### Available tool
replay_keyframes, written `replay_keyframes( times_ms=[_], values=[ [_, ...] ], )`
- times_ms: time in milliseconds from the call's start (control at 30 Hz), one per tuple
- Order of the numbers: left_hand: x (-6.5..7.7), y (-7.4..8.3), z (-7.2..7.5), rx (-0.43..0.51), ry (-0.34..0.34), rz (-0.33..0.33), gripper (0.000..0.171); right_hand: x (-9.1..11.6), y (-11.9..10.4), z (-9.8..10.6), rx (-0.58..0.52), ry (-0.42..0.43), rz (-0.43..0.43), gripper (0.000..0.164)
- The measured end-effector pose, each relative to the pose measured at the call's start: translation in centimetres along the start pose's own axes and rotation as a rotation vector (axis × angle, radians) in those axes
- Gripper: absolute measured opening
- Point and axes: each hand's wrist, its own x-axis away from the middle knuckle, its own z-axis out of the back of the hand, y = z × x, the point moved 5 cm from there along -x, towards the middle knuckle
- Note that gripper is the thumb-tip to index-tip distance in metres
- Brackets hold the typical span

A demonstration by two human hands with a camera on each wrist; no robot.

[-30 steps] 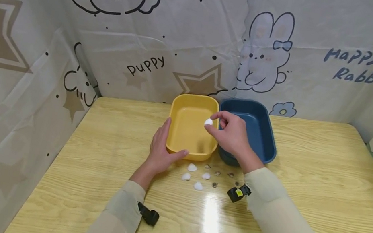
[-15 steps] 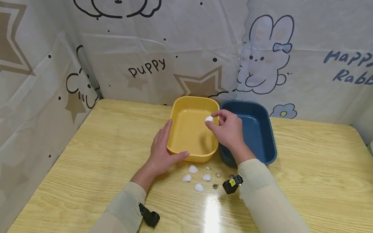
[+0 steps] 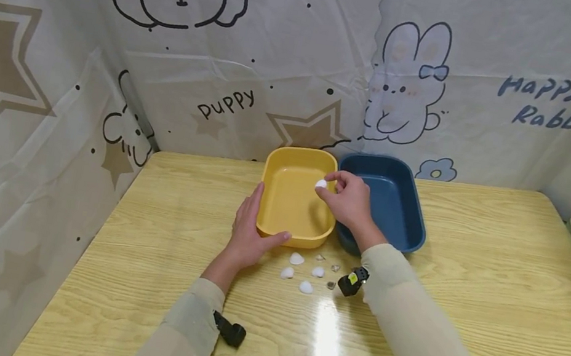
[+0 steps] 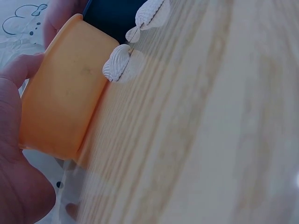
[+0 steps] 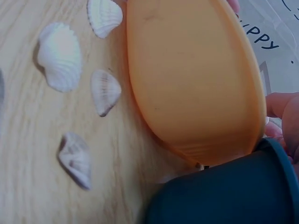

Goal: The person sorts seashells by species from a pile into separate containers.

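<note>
- White seashell (image 3: pixel 320 184): pinched in the fingers of the right hand (image 3: pixel 352 200), above the right part of the yellow basin (image 3: pixel 282 199).
- The left hand (image 3: pixel 246 231) sits at the near left corner of the yellow basin, fingers straight along its outer left wall, thumb at its near rim, apparently steadying it.
- Just right of the yellow basin, seemingly touching it, stands a dark blue basin (image 3: pixel 398 211), partly covered by the right hand and wrist.
- Just in front of the yellow basin lie four ribbed white shells (image 3: pixel 306 287), with at least three smaller brownish shells (image 3: pixel 335 268) among and right of them; the right wrist may hide more.
- Progress, as a judgement: early on. One shell is off the desk (image 3: pixel 192 200) but not yet let go; the others lie loose before the yellow basin, not yet dealt with.
</note>
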Motion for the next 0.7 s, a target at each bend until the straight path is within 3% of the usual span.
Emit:
replay_keyframes(
  times_ms=[700],
  values=[
    [-0.02, 0.01, 0.00, -0.010, 0.000, 0.011, 0.115, -0.22, 0.24, -0.23, -0.014, -0.001, 0.004, 0.035]
  ],
)
